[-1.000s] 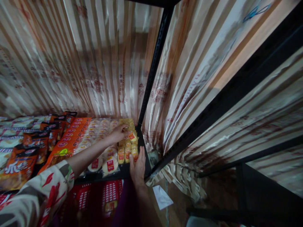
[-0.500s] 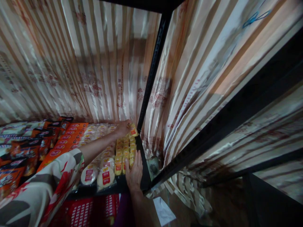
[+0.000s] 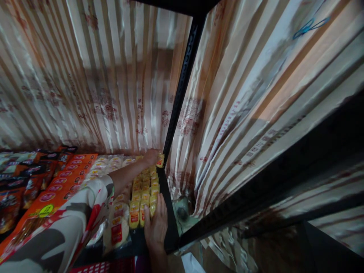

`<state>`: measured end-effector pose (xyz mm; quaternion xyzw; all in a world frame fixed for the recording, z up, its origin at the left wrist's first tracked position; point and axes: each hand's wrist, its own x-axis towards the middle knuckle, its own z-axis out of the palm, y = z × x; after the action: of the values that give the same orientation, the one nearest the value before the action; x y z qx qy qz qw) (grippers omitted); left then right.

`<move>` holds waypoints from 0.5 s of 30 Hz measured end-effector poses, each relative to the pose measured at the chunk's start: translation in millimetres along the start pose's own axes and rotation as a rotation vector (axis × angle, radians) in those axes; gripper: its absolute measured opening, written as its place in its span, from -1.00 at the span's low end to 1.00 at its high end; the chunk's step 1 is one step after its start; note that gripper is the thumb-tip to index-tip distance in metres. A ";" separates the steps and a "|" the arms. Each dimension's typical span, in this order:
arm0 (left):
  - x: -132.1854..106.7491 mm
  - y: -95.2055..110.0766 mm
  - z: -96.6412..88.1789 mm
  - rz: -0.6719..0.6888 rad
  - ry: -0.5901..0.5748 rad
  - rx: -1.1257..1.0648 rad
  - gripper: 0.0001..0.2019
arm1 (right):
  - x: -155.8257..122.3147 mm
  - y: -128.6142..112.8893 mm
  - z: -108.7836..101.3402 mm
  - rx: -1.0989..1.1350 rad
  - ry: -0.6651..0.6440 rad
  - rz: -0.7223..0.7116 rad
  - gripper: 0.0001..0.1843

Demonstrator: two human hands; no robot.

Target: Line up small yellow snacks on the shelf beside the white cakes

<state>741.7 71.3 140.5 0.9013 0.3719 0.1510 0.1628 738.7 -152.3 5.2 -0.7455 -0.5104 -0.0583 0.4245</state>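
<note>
My left hand [image 3: 151,157], at the end of a floral sleeve, reaches to the back corner of the shelf. Its fingers are closed on a small yellow wrapped snack [image 3: 160,160] with a red label, beside the black post. Rows of matching yellow wrapped snacks [image 3: 145,186] stand below that hand. At the front end of these rows lies my right hand [image 3: 157,227], fingers stretched and thumb apart, against the right side of the packs. Larger round wrapped cakes [image 3: 117,232] with red labels sit to the left, partly hidden by my left arm.
Orange snack bags [image 3: 61,182] fill the shelf's left side. A black upright post [image 3: 182,81] rises at the back corner, with striped plastic sheeting [image 3: 113,76] behind. Under the front edge shows a red basket [image 3: 91,268]. A dark beam [image 3: 256,193] crosses at right.
My left hand has brought the yellow snack down into the back corner by the post. My right hand stays along the side of the rows. The view has shifted slightly.
</note>
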 end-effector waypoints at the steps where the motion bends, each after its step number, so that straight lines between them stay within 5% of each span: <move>1: 1.7 -1.0 2.2 -0.007 -0.006 0.016 -0.74 | -0.1 0.9 0.5 0.003 0.007 -0.005 -0.37; 15: 16.8 -17.9 38.8 -0.057 0.000 0.113 -0.79 | 0.1 3.3 -0.1 0.003 0.007 -0.031 -0.40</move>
<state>757.2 88.4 100.8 0.8982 0.4052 0.1249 0.1159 741.4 -152.7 3.4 -0.7368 -0.5204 -0.0669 0.4264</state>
